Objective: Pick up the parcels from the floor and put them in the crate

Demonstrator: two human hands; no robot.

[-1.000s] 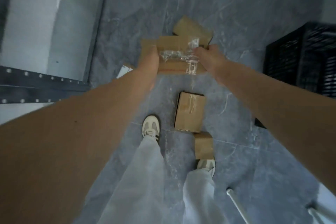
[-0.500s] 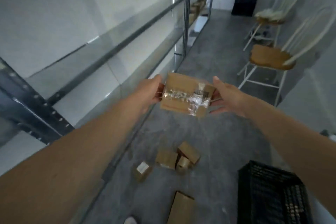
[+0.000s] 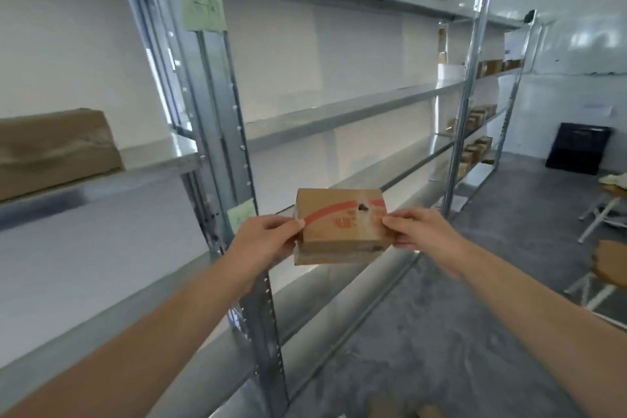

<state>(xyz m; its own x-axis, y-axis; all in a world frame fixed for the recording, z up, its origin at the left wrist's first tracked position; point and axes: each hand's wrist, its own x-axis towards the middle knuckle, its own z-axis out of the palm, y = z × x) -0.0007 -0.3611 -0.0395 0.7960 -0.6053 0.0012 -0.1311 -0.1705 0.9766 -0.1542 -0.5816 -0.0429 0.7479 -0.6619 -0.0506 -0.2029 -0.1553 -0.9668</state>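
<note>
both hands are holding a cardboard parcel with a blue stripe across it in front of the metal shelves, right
Not quite: the stripe is red, not blue. The head view shows the left hand and right hand holding the cardboard parcel, stripe across it, in front of the metal shelves.

Floor (image 3: 441, 332), shelf (image 3: 159, 159) w/ box (image 3: 54, 149) (left)

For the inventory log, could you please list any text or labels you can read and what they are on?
Nothing is legible.
Red print on the parcel: too blurred.
Scribble on the upper green label, stuck to the shelf post: unreadable.
The lower green label: too blurred.
</note>
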